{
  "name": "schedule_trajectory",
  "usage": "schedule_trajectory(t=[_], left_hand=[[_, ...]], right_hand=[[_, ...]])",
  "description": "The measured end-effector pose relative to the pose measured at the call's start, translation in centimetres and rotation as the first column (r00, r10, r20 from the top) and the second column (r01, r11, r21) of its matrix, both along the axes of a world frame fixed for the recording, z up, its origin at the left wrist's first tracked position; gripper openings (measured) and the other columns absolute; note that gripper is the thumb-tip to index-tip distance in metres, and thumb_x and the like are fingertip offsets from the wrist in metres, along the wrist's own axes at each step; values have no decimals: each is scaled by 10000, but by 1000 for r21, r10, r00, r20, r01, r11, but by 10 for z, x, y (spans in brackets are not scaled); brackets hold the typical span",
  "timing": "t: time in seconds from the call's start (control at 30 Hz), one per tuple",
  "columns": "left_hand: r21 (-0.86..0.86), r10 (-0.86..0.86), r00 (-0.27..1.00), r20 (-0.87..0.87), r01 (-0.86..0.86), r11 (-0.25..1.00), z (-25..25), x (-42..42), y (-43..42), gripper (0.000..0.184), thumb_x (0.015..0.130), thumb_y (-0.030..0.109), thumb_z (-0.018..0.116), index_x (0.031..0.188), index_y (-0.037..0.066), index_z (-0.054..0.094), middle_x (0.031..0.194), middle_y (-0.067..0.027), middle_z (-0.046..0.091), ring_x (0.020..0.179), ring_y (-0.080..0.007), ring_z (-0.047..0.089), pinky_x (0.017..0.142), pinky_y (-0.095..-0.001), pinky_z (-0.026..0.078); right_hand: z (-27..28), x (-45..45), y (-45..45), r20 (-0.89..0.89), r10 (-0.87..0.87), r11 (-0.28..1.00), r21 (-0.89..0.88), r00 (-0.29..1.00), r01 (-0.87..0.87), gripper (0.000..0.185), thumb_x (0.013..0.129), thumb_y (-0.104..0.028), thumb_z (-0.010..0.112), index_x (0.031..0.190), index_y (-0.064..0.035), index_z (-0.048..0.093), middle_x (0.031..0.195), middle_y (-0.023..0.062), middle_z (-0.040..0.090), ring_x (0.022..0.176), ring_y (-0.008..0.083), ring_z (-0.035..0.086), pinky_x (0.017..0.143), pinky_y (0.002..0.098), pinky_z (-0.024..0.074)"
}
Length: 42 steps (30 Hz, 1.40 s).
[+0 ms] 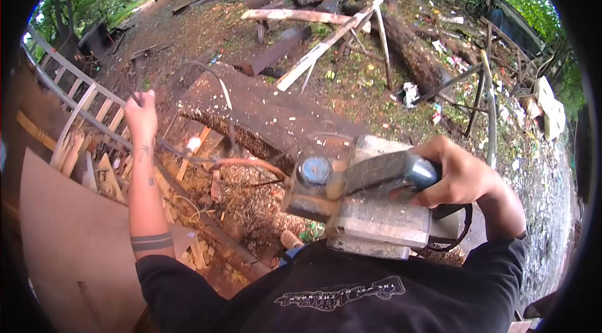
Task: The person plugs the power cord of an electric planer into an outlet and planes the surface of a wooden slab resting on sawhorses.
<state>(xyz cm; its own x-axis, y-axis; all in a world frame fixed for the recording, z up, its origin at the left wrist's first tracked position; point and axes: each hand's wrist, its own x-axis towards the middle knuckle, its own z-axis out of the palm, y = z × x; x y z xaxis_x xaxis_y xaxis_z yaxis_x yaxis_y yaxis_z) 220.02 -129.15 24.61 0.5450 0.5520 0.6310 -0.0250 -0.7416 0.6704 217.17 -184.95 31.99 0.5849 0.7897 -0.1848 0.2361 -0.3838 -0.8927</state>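
A person's right hand (461, 176) gripped the black handle (376, 174) of a dusty grey metal power planer (384, 215) near a thick brown wooden slab (269, 110); the raised left hand (141, 118) clasped a dark, slender object (139, 73), indistinct.

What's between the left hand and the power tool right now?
In the head view, a cord and part of a thick wooden slab show between the left hand and the power tool, with wood shavings below.

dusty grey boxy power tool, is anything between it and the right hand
Nothing visible: the bare right hand is wrapped around the curved black handle on top of the dusty grey boxy power tool.
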Motion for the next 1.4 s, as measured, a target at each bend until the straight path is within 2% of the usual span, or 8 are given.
schedule_trajectory(t=[0.17,0.37,0.4,0.67,1.0,1.1,1.37,1.4], left_hand=[[385,9,878,-479,201,901,-31,-92,-24,149,829,23,586,712,10,494,603,-68,497,595,-132,429,565,-339,382],[81,-37,733,-679,126,989,-83,-268,101,233,811,33,562,1021,-40,630,902,-173,651,869,-239,609,772,-360,472],[176,374,662,-650,-348,921,-133,-330,183,349,836,131,539,1114,-74,590,1054,-234,636,1004,-309,598,868,-406,455],[512,920,160,-358,-790,337,-86,-535,213,370,835,270,595,980,-61,672,928,-282,657,874,-394,657,773,-459,506],[209,679,578,-454,-671,711,-200,-496,120,236,810,122,631,904,-94,643,748,-212,658,669,-218,595,646,-414,463],[199,596,357,-719,-715,670,-244,-443,62,234,811,136,632,922,-68,659,725,-211,644,680,-225,613,649,-401,466],[-27,456,627,-632,-606,795,-349,-417,-27,226,836,158,642,876,-63,622,732,-177,627,674,-239,595,660,-388,448],[62,406,467,-785,-594,802,-349,-424,-24,217,856,149,627,905,-62,626,744,-148,618,694,-230,591,660,-365,440]], right_hand=[[22,-12,-2,-57,-312,940,124,948,316,348,613,-60,694,944,46,672,725,46,655,529,83,574,491,218,454],[17,9,5,43,-544,801,323,838,504,310,680,-108,646,946,52,654,628,39,586,483,81,523,463,218,415],[12,15,6,71,-561,798,311,825,516,289,696,-96,643,944,52,652,629,39,585,489,81,525,466,220,418],[-16,49,4,146,-561,824,188,815,534,254,705,-70,639,924,57,648,644,48,597,502,90,546,476,229,436],[-47,38,10,6,-327,945,29,945,327,292,676,-73,645,942,46,652,657,25,591,511,73,523,482,233,423],[-50,35,13,-53,-347,935,63,937,350,299,689,-85,647,958,47,634,679,24,591,512,70,516,486,231,419],[-60,29,10,189,-414,909,27,891,416,532,795,-377,689,1102,38,557,863,67,620,753,121,571,699,278,466],[-63,27,7,223,-409,911,36,885,412,609,794,-417,685,1162,41,528,925,91,624,858,165,567,786,317,454]])
